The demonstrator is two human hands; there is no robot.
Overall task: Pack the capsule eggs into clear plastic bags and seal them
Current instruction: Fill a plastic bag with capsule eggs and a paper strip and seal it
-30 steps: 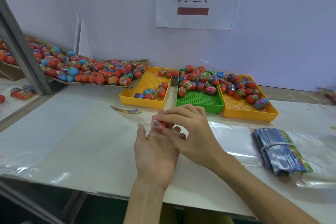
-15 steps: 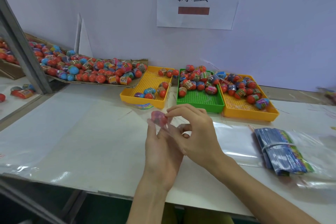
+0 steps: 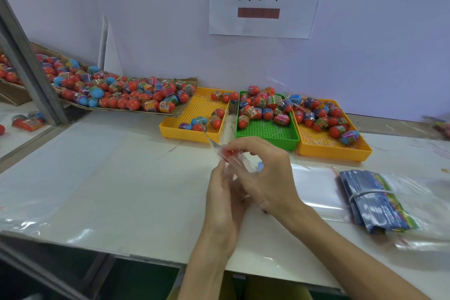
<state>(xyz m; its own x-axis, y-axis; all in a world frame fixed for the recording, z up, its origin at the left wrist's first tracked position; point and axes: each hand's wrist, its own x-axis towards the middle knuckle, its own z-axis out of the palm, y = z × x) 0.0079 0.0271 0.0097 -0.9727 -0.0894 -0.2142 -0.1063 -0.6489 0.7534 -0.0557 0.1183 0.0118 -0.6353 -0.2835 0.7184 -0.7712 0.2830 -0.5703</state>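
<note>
A red capsule egg (image 3: 229,153) sits inside a small clear plastic bag (image 3: 239,163) held up over the table's middle. My left hand (image 3: 222,200) holds the bag from below, fingers raised along it. My right hand (image 3: 264,173) curls over the top and pinches the bag around the egg. More capsule eggs lie in a left yellow tray (image 3: 175,126), a green tray (image 3: 267,133) and a right yellow tray (image 3: 328,147) behind my hands.
A cardboard tray (image 3: 126,111) heaped with eggs lies at the back left. A banded bundle of printed cards (image 3: 375,200) rests on clear bags at the right. A flat clear bag (image 3: 314,185) lies beside my right wrist. A metal post (image 3: 29,68) stands at left.
Both hands lifted the bagged egg off the table and shifted it slightly right. My right fingers moved over the top of the bag; the printed strip once on the table is gone from sight.
</note>
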